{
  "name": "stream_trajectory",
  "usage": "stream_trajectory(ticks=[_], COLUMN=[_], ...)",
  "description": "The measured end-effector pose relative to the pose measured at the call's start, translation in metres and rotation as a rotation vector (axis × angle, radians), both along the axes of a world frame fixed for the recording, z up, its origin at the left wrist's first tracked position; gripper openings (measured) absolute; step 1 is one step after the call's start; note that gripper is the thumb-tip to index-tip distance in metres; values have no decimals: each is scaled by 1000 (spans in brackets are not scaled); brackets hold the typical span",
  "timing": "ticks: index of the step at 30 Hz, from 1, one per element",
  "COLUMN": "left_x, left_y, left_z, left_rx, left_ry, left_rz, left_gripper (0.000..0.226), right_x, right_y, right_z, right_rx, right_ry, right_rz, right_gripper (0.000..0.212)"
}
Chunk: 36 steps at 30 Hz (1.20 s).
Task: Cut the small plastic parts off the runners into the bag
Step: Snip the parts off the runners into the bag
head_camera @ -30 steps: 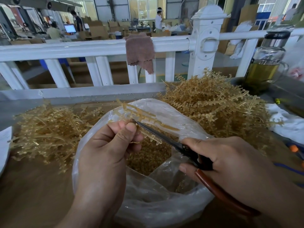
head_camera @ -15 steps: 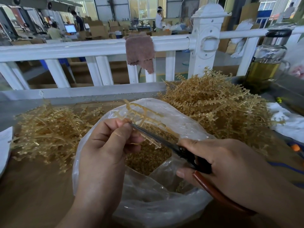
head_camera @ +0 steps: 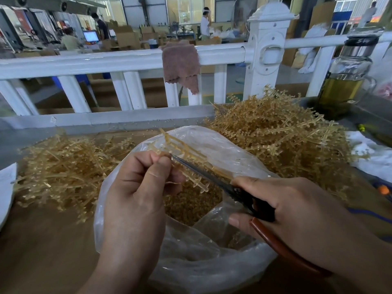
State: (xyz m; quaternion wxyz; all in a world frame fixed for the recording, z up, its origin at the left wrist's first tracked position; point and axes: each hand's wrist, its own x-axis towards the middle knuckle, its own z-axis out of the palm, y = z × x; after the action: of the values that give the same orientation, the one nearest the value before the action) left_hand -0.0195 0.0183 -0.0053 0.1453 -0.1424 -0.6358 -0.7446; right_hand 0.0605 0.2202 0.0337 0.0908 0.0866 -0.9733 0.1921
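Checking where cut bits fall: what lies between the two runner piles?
In the head view, the open clear bag with cut parts inside sits between the left pile and right pile.

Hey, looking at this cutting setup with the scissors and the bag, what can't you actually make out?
Head view only.
- Cutting point of the scissors: lost among branches of the runner beside the left hand.
- Handles of the scissors: mostly wrapped by the right hand.
- Fill level of the bag: hidden by both hands and cloudy plastic.
- The white sheet: cut off by the left edge.
- The orange item: too small, at the right edge.
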Motion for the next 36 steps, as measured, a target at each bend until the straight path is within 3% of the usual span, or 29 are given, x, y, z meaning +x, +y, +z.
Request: stream_trajectory(ticks=[36], left_x=[-2], left_y=[0], left_z=[-2], left_rx=[-1], left_ry=[-24], left_rz=[-24], left_gripper=[16], right_x=[-2], right_y=[1], right_z=[-3], right_rx=[-41], right_ry=[45], right_rz=[49], right_gripper=[60])
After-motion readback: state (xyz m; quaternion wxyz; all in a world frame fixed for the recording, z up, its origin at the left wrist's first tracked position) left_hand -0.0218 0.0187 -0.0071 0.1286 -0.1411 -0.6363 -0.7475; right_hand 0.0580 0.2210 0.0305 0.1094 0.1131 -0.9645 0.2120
